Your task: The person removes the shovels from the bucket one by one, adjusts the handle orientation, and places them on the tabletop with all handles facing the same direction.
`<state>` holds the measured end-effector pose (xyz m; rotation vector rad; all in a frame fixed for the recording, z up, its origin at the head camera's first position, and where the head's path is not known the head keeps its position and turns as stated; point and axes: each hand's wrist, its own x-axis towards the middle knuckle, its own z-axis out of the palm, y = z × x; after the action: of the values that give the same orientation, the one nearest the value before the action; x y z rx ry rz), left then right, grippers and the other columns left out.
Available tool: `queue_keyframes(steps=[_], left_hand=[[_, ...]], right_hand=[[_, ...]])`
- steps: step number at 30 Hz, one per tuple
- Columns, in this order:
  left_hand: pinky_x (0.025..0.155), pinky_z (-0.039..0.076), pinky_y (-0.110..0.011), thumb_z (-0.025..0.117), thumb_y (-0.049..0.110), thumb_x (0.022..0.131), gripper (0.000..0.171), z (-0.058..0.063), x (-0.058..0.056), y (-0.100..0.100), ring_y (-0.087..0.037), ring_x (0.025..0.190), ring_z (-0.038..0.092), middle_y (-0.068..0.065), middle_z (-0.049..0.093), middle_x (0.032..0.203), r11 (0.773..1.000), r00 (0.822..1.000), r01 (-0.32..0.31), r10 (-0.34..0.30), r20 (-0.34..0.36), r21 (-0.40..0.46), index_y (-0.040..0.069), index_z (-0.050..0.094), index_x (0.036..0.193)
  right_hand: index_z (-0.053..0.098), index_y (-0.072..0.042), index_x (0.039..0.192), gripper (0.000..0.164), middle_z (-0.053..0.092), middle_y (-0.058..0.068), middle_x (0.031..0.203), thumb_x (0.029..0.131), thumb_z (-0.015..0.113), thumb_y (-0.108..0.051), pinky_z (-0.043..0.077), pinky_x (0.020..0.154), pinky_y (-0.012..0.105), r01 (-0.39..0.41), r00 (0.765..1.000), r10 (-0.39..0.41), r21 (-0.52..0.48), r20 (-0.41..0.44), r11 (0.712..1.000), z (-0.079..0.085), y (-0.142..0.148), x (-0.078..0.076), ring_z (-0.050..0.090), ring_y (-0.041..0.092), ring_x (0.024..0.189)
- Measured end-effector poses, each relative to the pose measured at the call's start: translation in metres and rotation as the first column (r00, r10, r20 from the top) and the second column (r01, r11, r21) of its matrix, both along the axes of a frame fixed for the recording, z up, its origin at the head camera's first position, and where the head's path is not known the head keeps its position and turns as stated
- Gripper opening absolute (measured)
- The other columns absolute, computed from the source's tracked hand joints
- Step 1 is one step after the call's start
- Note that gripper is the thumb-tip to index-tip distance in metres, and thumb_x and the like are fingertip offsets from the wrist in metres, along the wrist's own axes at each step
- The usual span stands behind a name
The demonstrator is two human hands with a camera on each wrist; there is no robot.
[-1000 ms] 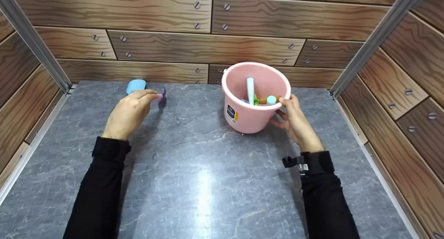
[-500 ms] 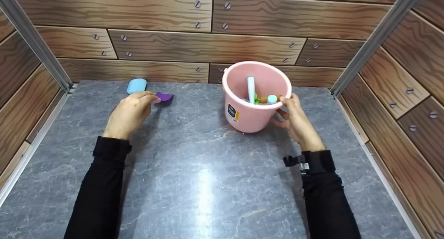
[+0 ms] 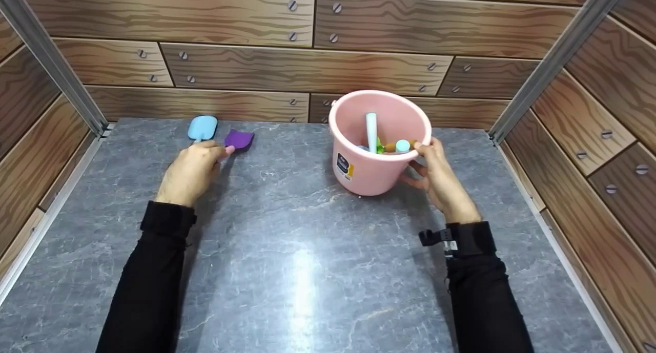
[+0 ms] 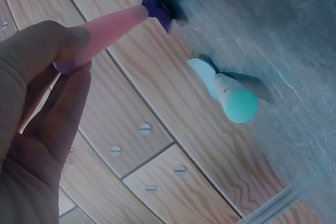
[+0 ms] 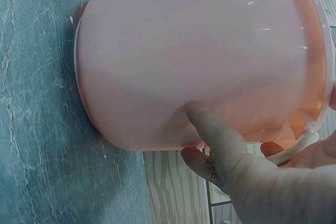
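Observation:
My left hand (image 3: 187,174) pinches the pink handle of a toy shovel (image 4: 116,29) near its end. The shovel's purple blade (image 3: 239,139) is low at the table's back left; the left wrist view shows its edge at or just above the surface. Close beside it is a second toy shovel (image 3: 202,127) with a light blue blade and a pale, mint-ended handle (image 4: 240,104). My right hand (image 3: 445,186) holds a pink bucket (image 3: 361,173) at the rim, thumb over the edge, other fingers against its outer wall (image 5: 184,61).
Inside the bucket are a pale blue handle (image 3: 371,132), a mint-topped handle (image 3: 403,146), and green and orange pieces, partly hidden by the wall. A wood-patterned wall (image 3: 230,68) closes off the back of the grey marbled table (image 3: 287,214). Panels also stand at both sides.
The purple blade has turned from edge-on to face up as my left hand rotated and drew slightly back. More of the blue shovel shows. My right hand and the bucket stay put.

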<state>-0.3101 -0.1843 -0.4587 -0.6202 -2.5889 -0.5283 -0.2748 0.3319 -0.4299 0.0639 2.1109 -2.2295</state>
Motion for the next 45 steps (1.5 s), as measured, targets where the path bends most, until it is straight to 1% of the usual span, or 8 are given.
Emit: queue_keyframes(steps=[7, 14, 22, 25, 31, 36, 39, 45], left_hand=[[0.079, 0.070, -0.067, 0.063, 0.023, 0.123, 0.041, -0.004, -0.002, -0.001, -0.053, 0.091, 0.084, -0.020, 0.079, 0.094, 0.999, 0.999, -0.036, 0.036, 0.033, 0.001, -0.006, 0.084, 0.101], [0.076, 0.068, -0.069, 0.062, 0.023, 0.123, 0.051, -0.009, -0.003, -0.004, -0.054, 0.086, 0.082, -0.020, 0.074, 0.087, 0.998, 0.999, -0.054, 0.053, 0.010, 0.021, -0.003, 0.074, 0.081], [0.073, 0.068, -0.065, 0.061, 0.017, 0.123, 0.052, -0.013, -0.004, -0.003, -0.049, 0.082, 0.080, -0.018, 0.070, 0.080, 1.000, 0.999, -0.026, 0.026, 0.018, 0.004, -0.002, 0.071, 0.076], [0.076, 0.069, -0.063, 0.062, 0.013, 0.122, 0.047, -0.013, -0.005, -0.004, -0.047, 0.084, 0.080, -0.018, 0.073, 0.084, 1.000, 0.999, -0.018, 0.018, 0.035, 0.002, -0.004, 0.075, 0.080], [0.085, 0.072, -0.063, 0.071, 0.001, 0.114, 0.023, -0.016, -0.007, -0.007, -0.050, 0.095, 0.084, -0.023, 0.082, 0.102, 1.000, 0.997, -0.015, 0.015, 0.073, -0.007, -0.010, 0.085, 0.098], [0.088, 0.071, -0.063, 0.078, -0.009, 0.104, 0.009, -0.020, -0.010, -0.009, -0.050, 0.097, 0.084, -0.026, 0.081, 0.103, 0.999, 0.997, -0.009, 0.012, 0.079, -0.046, -0.010, 0.086, 0.102], [0.088, 0.072, -0.062, 0.080, -0.014, 0.098, 0.008, -0.022, -0.011, -0.011, -0.049, 0.096, 0.083, -0.025, 0.080, 0.100, 0.998, 0.997, -0.004, 0.010, 0.081, -0.066, -0.010, 0.086, 0.101], [0.086, 0.071, -0.061, 0.080, -0.016, 0.096, 0.009, -0.025, -0.012, -0.015, -0.048, 0.093, 0.082, -0.024, 0.078, 0.098, 0.997, 0.997, 0.006, 0.000, 0.080, -0.075, -0.011, 0.086, 0.101]], right_hand=[[0.013, -0.012, 0.179, 0.073, 0.015, 0.022, 0.187, 0.119, 0.045, -0.035, 0.040, 0.140, 0.071, 0.001, 1.000, -0.001, -0.005, -0.001, 1.000, 0.000, 0.000, 0.000, 0.026, 0.051, 0.180], [0.013, -0.013, 0.179, 0.072, 0.015, 0.021, 0.187, 0.119, 0.045, -0.035, 0.041, 0.140, 0.070, 0.003, 1.000, -0.003, -0.009, 0.001, 1.000, -0.001, 0.001, 0.000, 0.028, 0.049, 0.179], [0.012, -0.012, 0.180, 0.075, 0.014, 0.022, 0.187, 0.118, 0.046, -0.036, 0.041, 0.139, 0.070, 0.002, 1.000, -0.002, 0.002, 0.006, 1.000, 0.001, 0.001, 0.000, 0.025, 0.052, 0.180], [0.014, -0.013, 0.179, 0.073, 0.015, 0.021, 0.187, 0.118, 0.047, -0.037, 0.041, 0.140, 0.071, 0.000, 1.000, 0.000, 0.009, 0.007, 1.000, 0.001, 0.000, -0.001, 0.025, 0.052, 0.180], [0.014, -0.014, 0.179, 0.073, 0.015, 0.021, 0.189, 0.118, 0.046, -0.037, 0.039, 0.141, 0.072, 0.001, 1.000, -0.001, 0.006, 0.010, 1.000, 0.000, 0.000, -0.001, 0.028, 0.050, 0.180], [0.013, -0.012, 0.180, 0.074, 0.015, 0.021, 0.189, 0.118, 0.045, -0.036, 0.039, 0.141, 0.072, 0.002, 1.000, -0.002, 0.010, 0.008, 1.000, 0.000, 0.000, -0.001, 0.029, 0.049, 0.179], [0.013, -0.012, 0.179, 0.073, 0.015, 0.020, 0.188, 0.118, 0.045, -0.036, 0.039, 0.141, 0.072, 0.003, 1.000, -0.003, 0.014, 0.006, 1.000, 0.000, 0.000, 0.000, 0.029, 0.049, 0.178], [0.012, -0.012, 0.180, 0.074, 0.015, 0.020, 0.188, 0.118, 0.045, -0.037, 0.038, 0.142, 0.072, 0.004, 1.000, -0.004, 0.015, 0.008, 1.000, 0.001, 0.000, 0.000, 0.030, 0.049, 0.178]])
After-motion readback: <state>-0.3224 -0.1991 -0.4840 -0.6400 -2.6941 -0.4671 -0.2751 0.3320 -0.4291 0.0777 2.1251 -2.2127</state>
